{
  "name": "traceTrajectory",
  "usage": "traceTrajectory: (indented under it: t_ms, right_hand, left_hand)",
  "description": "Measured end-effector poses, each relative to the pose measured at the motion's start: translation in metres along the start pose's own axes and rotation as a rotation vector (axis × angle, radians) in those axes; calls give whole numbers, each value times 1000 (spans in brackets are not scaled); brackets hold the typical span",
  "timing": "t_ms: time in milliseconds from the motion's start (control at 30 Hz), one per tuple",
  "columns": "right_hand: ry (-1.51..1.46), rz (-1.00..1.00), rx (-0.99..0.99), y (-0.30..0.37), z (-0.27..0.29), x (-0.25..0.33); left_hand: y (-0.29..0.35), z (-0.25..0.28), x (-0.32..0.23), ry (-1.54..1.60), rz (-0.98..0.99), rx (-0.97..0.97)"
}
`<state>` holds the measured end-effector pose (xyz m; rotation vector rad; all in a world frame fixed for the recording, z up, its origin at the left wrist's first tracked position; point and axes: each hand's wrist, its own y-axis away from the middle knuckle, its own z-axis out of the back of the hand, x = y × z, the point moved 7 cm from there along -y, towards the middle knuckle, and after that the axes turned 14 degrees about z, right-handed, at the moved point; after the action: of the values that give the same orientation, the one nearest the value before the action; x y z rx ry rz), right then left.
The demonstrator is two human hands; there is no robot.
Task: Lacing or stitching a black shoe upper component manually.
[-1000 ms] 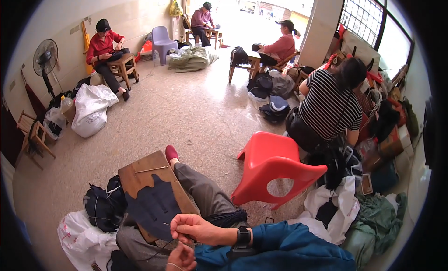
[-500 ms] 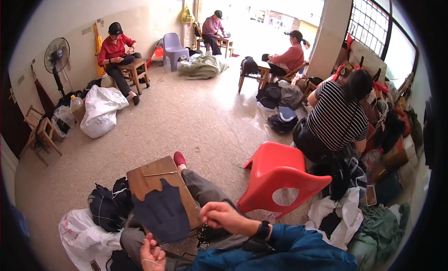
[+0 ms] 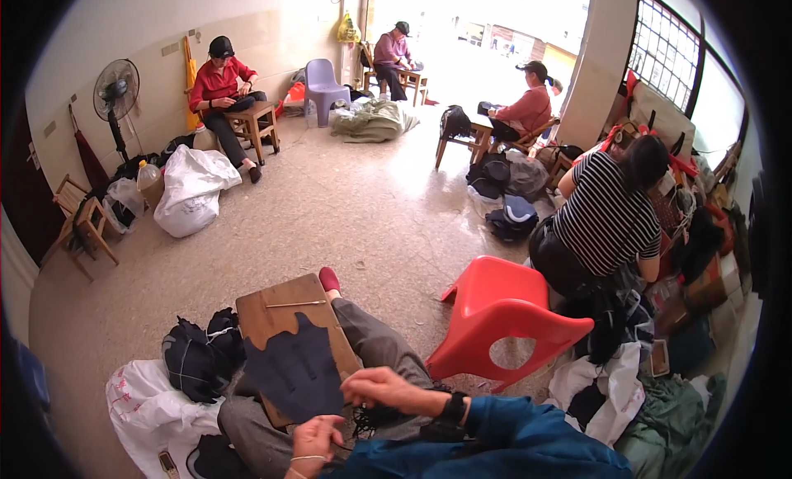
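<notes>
1. Fingers of the right hand (image 3: 389,390) bend inward, thumb and forefinger close together; whether anything thin is gripped between them, I cannot tell.
2. Left hand (image 3: 314,438) is lower and nearer the body, just apart from the right one, fingers partly bent and pointing rightward; what it holds, if anything, cannot be made out.
3. Dark cloth piece (image 3: 297,368) lies flat on the wooden worktop (image 3: 262,318), covering much of its near part and reaching past the left edge; bare wood shows along the far and right edges.
4. Both hands appear beside the cloth's near-right end; contact with it cannot be judged.
5. One thin stick (image 3: 295,303) rests across the worktop, close to the far edge, beyond the cloth.
6. Dark strands (image 3: 371,421) lie over the gray trousers (image 3: 371,326), just below the right hand in view.
7. Just off the worktop's far-right corner shows a red shoe (image 3: 329,279).
8. Near the worktop's left edge sits a black bundle (image 3: 198,359) tied with pale string, with a white sack (image 3: 136,409) against it on the near side.
9. To the right of the worktop stands a red plastic chair (image 3: 502,310); beyond it, a person in a striped shirt (image 3: 606,215) bends over piled goods.
10. Blue sleeve (image 3: 511,429) and dark watch (image 3: 454,408) mark the right arm; a pale band (image 3: 308,457) circles the left wrist.
</notes>
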<state>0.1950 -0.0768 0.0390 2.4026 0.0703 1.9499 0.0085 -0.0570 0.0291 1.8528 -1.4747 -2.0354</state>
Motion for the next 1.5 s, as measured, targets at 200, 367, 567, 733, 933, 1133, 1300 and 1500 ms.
traceTrajectory:
  t_ms: [200, 367, 567, 733, 933, 1133, 1300, 1500]
  right_hand:
    - [-170, -64, 82, -4, -54, 2]
    - [-238, 5, -73, -13, -41, 4]
    - [-454, -85, -125, -18, -50, 3]
    - [-461, -54, -160, -20, -48, 0]
    - [-417, -72, -172, -19, -49, -6]
    - [-38, 101, -128, -18, -51, 9]
    - [10, 123, -97, -18, -63, 13]
    - [130, 239, -71, -19, -59, 7]
  left_hand:
    - [-8, -17, 20, -52, 59, 78]
    - [-6, -30, 10, -262, -8, 94]
    - [-12, -27, 17, -308, -106, 71]
    - [-8, -31, 38, -409, 22, 178]
    - [-9, -20, 41, -324, -240, 81]
    - [-8, 49, 8, 882, -101, 190]
    - [-7, 48, -5, 866, -136, 159]
    - [13, 39, -26, 739, -172, 174]
